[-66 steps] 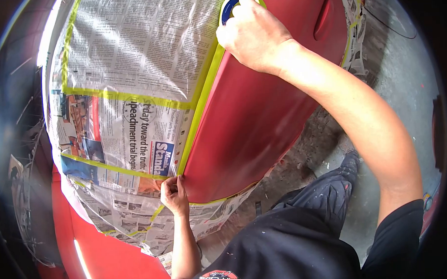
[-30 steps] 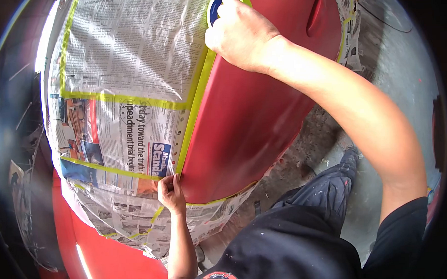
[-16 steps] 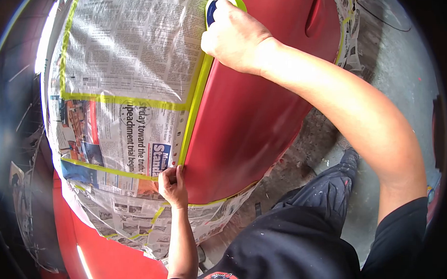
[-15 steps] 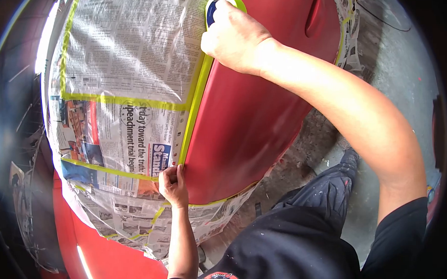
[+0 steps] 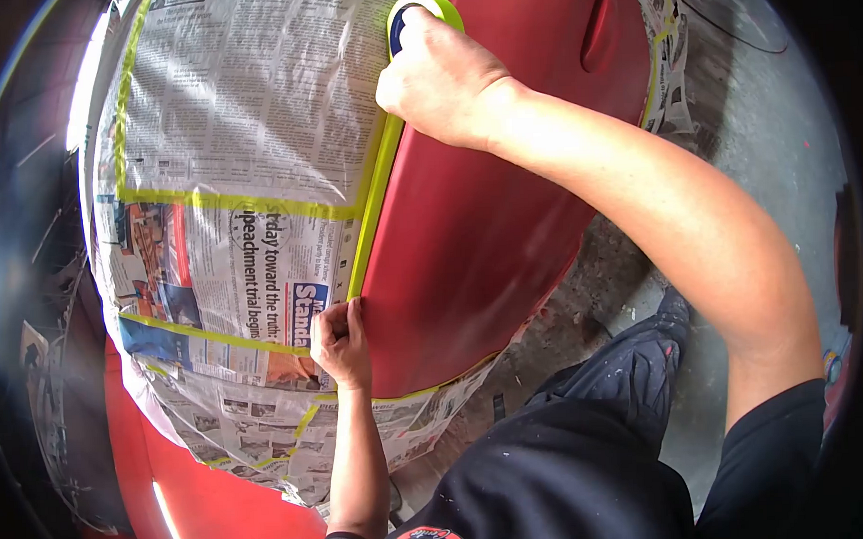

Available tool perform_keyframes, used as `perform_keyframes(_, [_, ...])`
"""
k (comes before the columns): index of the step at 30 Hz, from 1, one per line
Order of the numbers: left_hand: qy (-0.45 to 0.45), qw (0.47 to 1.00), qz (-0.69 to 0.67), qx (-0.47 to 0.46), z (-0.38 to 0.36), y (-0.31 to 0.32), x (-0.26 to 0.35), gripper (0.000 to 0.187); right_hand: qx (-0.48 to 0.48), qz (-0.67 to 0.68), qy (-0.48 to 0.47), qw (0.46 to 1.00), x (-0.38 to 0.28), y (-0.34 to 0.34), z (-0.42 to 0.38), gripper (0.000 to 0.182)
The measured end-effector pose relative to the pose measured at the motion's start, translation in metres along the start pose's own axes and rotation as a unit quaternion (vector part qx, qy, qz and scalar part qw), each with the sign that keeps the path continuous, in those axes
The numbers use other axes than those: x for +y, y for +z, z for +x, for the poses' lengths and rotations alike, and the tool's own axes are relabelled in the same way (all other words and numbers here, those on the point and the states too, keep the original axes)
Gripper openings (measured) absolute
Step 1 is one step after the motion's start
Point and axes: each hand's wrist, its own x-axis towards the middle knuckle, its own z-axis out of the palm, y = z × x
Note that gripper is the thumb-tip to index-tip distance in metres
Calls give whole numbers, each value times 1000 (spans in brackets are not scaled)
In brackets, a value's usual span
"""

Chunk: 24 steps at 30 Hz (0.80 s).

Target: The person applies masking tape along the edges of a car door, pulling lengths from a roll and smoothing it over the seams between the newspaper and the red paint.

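Note:
My right hand (image 5: 444,79) is closed around a roll of yellow-green masking tape (image 5: 449,12) at the top of the view, with fingers through its dark core. A strip of the tape (image 5: 377,195) runs down from near the roll along the border between newspaper sheets (image 5: 255,105) and a red car panel (image 5: 450,269). Lower down, my left hand (image 5: 341,344) has its fingers curled, the thumb and fingertips pressed together on the lower part of the strip. The underside of the roll and the exact grip of my left fingertips are hidden.
A recessed handle (image 5: 599,31) marks the red panel's upper right. More yellow-green tape lines (image 5: 229,199) join the newspapers. Another red bodywork surface (image 5: 221,514) shows at lower left. Grey concrete floor (image 5: 760,153) and my leg (image 5: 644,357) are to the right.
My left hand has slid a little way up along the tape strip. My right hand and the roll have shifted slightly left in view.

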Motion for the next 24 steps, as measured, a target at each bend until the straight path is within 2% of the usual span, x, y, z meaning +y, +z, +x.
perform_keyframes(6, [-11,1000,-21,4,12,13,13,14,-15,-3,-8,1000,2,0,1,5])
perform_keyframes(9, [-12,1000,18,-2,21,16,32,14,-12,3,-11,1000,4,-1,1,6])
perform_keyframes(12, [-34,999,-18,-16,29,21,33,14,-32,4,-29,999,10,-7,1,7])
perform_keyframes(16, [-52,998,2,-24,37,21,47,12,54,90,-79,991,39,-5,2,13])
perform_keyframes(18, [-84,996,-31,-27,36,20,52,11,124,173,-131,968,69,7,-3,16])
perform_keyframes(21, [-99,994,3,-46,38,16,55,10,121,243,-216,938,118,8,-14,21])
perform_keyframes(22, [-120,992,-9,-48,39,16,57,10,163,298,-213,916,139,17,-13,23])
perform_keyframes(24, [-136,989,-32,-50,40,16,55,10,213,242,-242,915,194,17,-11,13])
